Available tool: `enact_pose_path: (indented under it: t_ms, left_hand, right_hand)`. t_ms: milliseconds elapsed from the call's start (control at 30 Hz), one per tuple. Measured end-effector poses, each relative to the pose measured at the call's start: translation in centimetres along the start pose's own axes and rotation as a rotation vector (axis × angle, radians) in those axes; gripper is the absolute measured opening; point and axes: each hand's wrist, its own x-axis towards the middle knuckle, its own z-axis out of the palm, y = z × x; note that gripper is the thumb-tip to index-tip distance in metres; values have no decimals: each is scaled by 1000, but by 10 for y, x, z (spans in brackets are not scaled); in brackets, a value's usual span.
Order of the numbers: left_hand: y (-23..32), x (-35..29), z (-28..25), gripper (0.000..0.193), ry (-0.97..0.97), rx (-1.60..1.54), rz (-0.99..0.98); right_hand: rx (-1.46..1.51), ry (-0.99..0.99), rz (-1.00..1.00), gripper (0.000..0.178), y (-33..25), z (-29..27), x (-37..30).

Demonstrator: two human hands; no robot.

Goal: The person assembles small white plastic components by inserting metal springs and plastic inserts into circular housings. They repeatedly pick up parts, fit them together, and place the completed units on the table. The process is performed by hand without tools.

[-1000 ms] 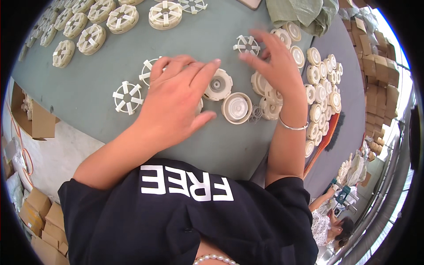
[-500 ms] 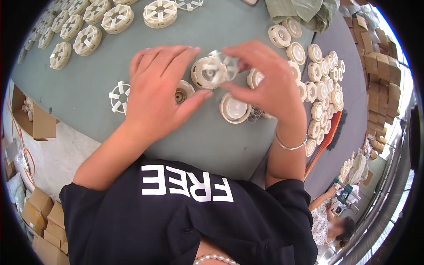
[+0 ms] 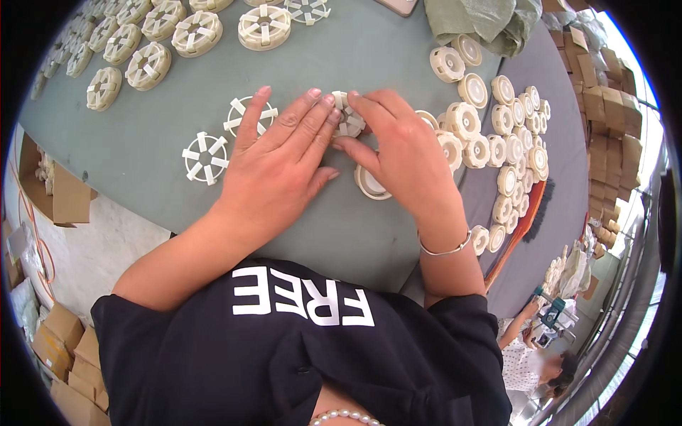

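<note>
A cream spoked plastic ring [image 3: 350,126] lies between my hands, on or just over a round cream part that is mostly hidden by fingers. My right hand [image 3: 408,145] pinches the ring's right side between thumb and bent fingers. From the left, my left hand [image 3: 280,153] reaches over with its fingers stretched out, the tips touching the ring's left edge. Two loose spoked rings, one upper [image 3: 241,110] and one lower [image 3: 205,157], lie left of my left hand. Beneath my right hand, a round cream cap [image 3: 369,183] shows in part.
Assembled round parts [image 3: 149,66] stand in rows at the far left of the green table [image 3: 177,106]. Many cream caps [image 3: 513,149] crowd the right side, beside a brush with an orange handle [image 3: 522,231]. A green bag [image 3: 483,25] lies far right. Another person [image 3: 529,362] works at lower right.
The spoked ring, blurred in my right hand before, now sits lower and flatter. My left hand has moved right, its fingertips reaching the ring. A second loose ring shows beside my left hand.
</note>
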Motion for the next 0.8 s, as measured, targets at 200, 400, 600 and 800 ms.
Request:
enact_pose_path:
  t_ms: [200,400,600,800]
  left_hand:
    - [-10,5,6,79,6,14,56]
    - [-17,-10,-20,90,86,-126,-82]
    - [-17,-45,-22,83,68,-191,-128]
    - [-17,-42,-21,78,57,-204,-71]
  right_hand:
    - [-116,182,-224,41,47,-24,93]
    - [-119,2,-232,45,73,23,165]
    - [462,-123,372,33,66,-27,92]
    - [22,72,145,37,87,-17,59]
